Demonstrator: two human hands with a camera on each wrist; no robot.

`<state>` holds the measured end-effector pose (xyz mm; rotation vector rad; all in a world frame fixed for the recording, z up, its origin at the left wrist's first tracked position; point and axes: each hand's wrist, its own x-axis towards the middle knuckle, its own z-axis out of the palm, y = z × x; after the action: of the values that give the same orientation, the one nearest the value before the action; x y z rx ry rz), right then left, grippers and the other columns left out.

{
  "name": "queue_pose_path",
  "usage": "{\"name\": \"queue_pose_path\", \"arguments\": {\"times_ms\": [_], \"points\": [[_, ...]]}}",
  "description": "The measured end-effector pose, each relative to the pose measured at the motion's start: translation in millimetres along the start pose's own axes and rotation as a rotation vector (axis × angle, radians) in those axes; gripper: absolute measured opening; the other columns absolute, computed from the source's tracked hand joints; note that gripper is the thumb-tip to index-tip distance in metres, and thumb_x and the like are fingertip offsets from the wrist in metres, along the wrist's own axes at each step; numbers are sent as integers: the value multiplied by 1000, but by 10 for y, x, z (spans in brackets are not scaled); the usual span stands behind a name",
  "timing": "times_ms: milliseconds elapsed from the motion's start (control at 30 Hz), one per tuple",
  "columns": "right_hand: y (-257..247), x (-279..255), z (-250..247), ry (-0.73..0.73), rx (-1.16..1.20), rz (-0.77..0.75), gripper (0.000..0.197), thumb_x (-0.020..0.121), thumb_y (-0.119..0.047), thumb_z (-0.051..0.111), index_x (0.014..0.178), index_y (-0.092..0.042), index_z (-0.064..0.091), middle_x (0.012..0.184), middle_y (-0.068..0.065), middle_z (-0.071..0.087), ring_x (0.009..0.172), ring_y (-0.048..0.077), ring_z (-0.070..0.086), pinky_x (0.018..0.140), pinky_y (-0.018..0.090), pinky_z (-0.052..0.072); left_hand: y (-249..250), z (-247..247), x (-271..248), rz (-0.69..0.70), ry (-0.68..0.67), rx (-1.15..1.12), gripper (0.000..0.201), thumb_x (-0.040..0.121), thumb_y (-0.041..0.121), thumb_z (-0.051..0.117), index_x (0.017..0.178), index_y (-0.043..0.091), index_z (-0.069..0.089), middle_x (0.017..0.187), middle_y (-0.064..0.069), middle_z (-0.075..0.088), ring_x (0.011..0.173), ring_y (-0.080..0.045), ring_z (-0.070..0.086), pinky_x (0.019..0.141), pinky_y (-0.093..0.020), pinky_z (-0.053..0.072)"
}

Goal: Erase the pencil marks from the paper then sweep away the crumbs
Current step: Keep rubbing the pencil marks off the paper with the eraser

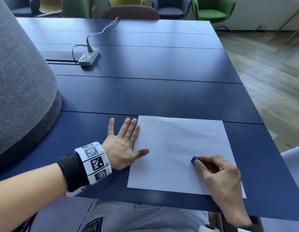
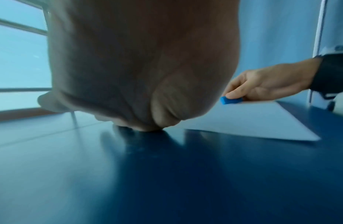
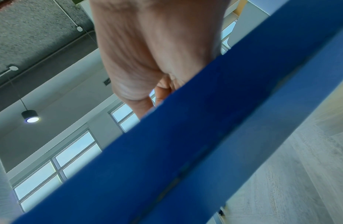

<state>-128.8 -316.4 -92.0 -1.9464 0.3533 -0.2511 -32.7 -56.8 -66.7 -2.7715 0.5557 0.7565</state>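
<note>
A white sheet of paper (image 1: 175,154) with faint pencil scribbles (image 1: 180,141) lies near the front edge of the dark blue table (image 1: 145,91). My left hand (image 1: 125,141) lies flat with straight fingers at the sheet's left edge, its thumb pressing on the paper. My right hand (image 1: 215,171) pinches a small blue eraser (image 1: 194,159) and holds it against the lower right part of the sheet. In the left wrist view the eraser (image 2: 231,100) sits under the fingertips on the paper (image 2: 253,121). The right wrist view shows only the palm (image 3: 157,50) above the table edge (image 3: 186,144).
A grey power strip (image 1: 88,56) with a cable lies at the back left of the table. A large grey fabric-covered shape (image 1: 20,84) rises at the left. Several chairs (image 1: 212,9) stand beyond the far edge. Wooden floor (image 1: 270,67) lies to the right.
</note>
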Motion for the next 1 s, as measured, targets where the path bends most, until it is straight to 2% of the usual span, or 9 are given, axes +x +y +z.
{"name": "queue_pose_path", "arguments": {"times_ms": [200, 300, 400, 500, 567, 700, 867, 933, 1000], "points": [[-10, 3, 4, 5, -10, -7, 13, 75, -15, 81, 73, -26, 75, 75, -14, 69, 72, 5, 64, 63, 8, 46, 284, -72, 31, 256, 26, 42, 98, 67, 78, -22, 146, 21, -32, 153, 2, -38, 138, -12, -40, 109, -58, -25], [-14, 3, 9, -1, -9, -15, 12, 75, -15, 80, 74, -26, 75, 75, -12, 70, 73, 5, 64, 63, 7, 46, 109, -25, 58, 151, 24, 79, 110, 52, 79, -38, 141, 15, -35, 153, -2, -38, 137, -14, -40, 109, -58, -26], [1, -2, 20, 21, -20, -23, 11, 75, -16, 80, 75, -26, 74, 76, -10, 70, 75, 6, 64, 64, 9, 47, -80, -11, -22, 69, 30, 83, 109, 56, 80, -34, 142, 13, -37, 149, -3, -43, 134, -15, -44, 109, -59, -26], [10, 0, 37, 29, -20, -20, 12, 76, -16, 79, 74, -26, 74, 76, -9, 70, 75, 8, 64, 66, 13, 49, 65, -12, -174, 297, 36, 81, 92, 74, 77, -19, 143, 19, -38, 148, 3, -47, 132, -10, -47, 110, -54, -28], [11, 3, 29, 20, -20, -14, 12, 76, -16, 80, 74, -26, 74, 76, -9, 71, 74, 8, 64, 65, 14, 49, 155, 29, -196, 357, -12, 59, 90, 76, 75, -15, 144, 21, -36, 149, 5, -45, 133, -9, -46, 111, -53, -27], [-4, 1, 25, 9, -26, -6, 12, 76, -16, 80, 74, -27, 74, 77, -9, 71, 75, 7, 63, 66, 14, 49, -4, -7, -58, 86, -9, 84, 110, 58, 79, -31, 143, 9, -33, 150, -5, -40, 136, -17, -42, 111, -58, -24], [-25, -2, 31, 18, -46, -6, 13, 76, -17, 80, 73, -28, 73, 76, -10, 70, 75, 6, 62, 65, 13, 48, 2, -153, 13, 157, -5, 118, 113, 53, 79, -37, 146, 16, -31, 155, -1, -35, 139, -16, -38, 114, -56, -20], [-31, -1, 32, 15, -50, -1, 13, 76, -17, 80, 73, -28, 73, 75, -9, 70, 74, 7, 62, 66, 15, 49, -35, -194, 61, 79, -21, 142, 125, 46, 79, -42, 149, 11, -24, 159, -4, -27, 143, -18, -31, 115, -56, -17], [-28, 3, 37, 14, -63, 5, 13, 76, -17, 80, 72, -28, 73, 75, -9, 70, 73, 8, 62, 67, 16, 49, -84, -282, 134, 31, 32, 137, 115, 64, 80, -24, 153, 8, -16, 161, -9, -20, 148, -23, -21, 119, -53, -8]]}}
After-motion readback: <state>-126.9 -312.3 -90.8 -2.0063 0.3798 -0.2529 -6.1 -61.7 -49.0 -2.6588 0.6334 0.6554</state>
